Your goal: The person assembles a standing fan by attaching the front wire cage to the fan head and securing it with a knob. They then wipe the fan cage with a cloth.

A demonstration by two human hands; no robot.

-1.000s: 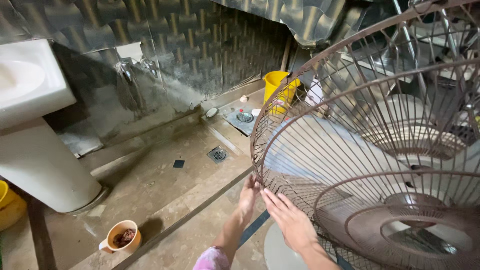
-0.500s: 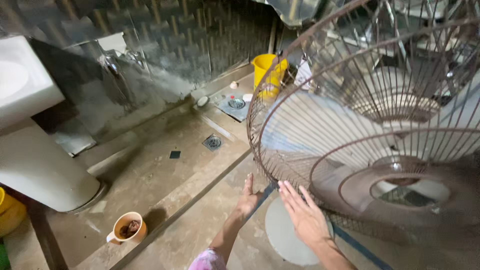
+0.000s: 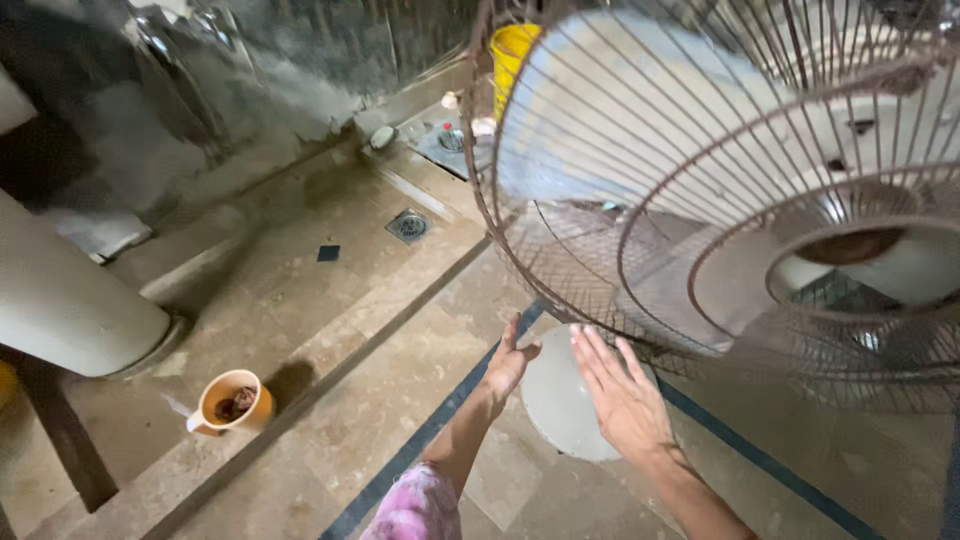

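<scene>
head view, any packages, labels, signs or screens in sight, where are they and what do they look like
No package, label, sign or screen shows clearly.
Yellow bucket: far end of the floor, behind the fan cage; plain, no label visible.
Orange cup: on the floor by the white pedestal; plain, dark residue inside.
Left hand and right hand: open, below the cage rim, holding nothing.

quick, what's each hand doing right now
Left hand: open, holding nothing, just under the fan guard rim.
Right hand: open, fingers spread, holding nothing.
</scene>
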